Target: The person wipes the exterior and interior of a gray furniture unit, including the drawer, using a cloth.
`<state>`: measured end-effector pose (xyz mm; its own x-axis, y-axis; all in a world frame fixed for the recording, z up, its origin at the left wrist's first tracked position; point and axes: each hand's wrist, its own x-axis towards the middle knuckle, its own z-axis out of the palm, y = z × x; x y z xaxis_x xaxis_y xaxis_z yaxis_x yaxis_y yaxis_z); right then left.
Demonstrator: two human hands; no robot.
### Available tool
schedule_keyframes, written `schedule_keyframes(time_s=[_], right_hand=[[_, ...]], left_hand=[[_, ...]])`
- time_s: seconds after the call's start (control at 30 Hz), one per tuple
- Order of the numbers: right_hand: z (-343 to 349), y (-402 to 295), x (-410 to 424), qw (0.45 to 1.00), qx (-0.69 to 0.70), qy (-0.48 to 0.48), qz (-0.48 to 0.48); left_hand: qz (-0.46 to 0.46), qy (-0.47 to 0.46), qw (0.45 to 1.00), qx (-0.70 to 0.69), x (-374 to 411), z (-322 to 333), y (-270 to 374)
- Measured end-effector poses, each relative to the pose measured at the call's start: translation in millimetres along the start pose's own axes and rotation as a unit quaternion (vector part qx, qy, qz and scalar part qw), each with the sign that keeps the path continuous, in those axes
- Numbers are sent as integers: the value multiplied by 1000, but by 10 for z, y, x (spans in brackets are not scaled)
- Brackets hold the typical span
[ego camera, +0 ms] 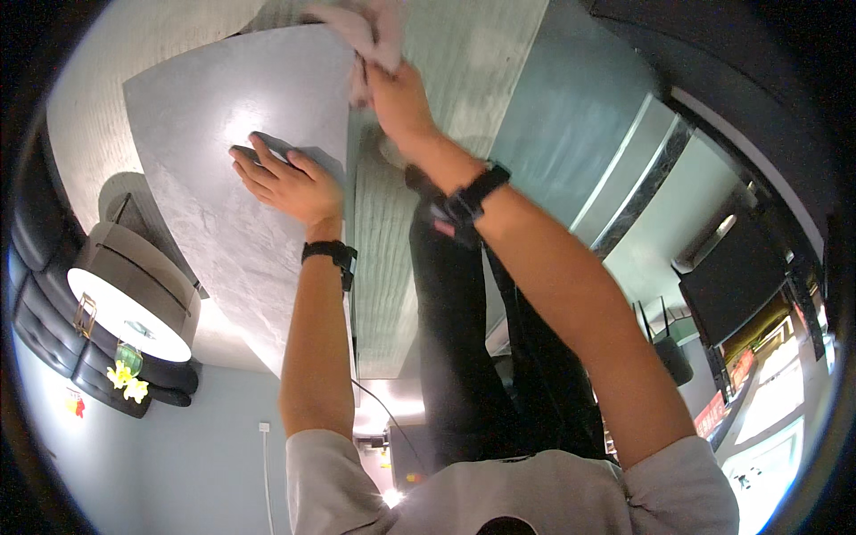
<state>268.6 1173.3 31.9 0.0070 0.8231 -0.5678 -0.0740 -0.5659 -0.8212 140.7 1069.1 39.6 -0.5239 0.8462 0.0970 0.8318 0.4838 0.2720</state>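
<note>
My left hand [287, 180] lies palm down with spread fingers on a grey marbled panel [227, 214], which looks like a tabletop. My right hand [401, 100] grips a pale pinkish cloth [374, 33] at the panel's upper right corner. Part of the cloth hangs beside the panel's edge, and the rest is blurred above my fingers. A black band with a small device is on each of my wrists.
A round side table [137, 287] with a bright top carries a vase of yellow flowers [127, 378]. Beyond it stands a black tufted leather sofa [47, 321]. A thin dark cable [388, 411] hangs near my left elbow. A dark chair [672, 358] stands farther right.
</note>
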Motion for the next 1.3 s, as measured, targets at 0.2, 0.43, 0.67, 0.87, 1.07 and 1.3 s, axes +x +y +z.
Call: schedule_keyframes(time_s=[0.2, 0.43, 0.67, 0.87, 1.07, 1.3], right_hand=[[-341, 581, -931, 940, -214, -209, 166], [-315, -978, -55, 973, -11, -118, 199], [-713, -823, 164, 975, -86, -74, 190], [-383, -517, 369, 932, -71, -162, 316], [-367, -143, 1151, 867, -76, -201, 449], [-417, 331, 2248, 839, -167, -275, 440]], left_hand=[[2, -21, 999, -39, 7, 46, 84], [-9, -92, 993, -69, 73, -351, -63], [-4, -210, 975, -68, 810, -861, -194], [-57, -42, 997, -30, 1822, -183, -681], [-148, 80, 985, 46, 2082, 429, -628], [-180, 63, 978, 88, 2252, 346, -319]])
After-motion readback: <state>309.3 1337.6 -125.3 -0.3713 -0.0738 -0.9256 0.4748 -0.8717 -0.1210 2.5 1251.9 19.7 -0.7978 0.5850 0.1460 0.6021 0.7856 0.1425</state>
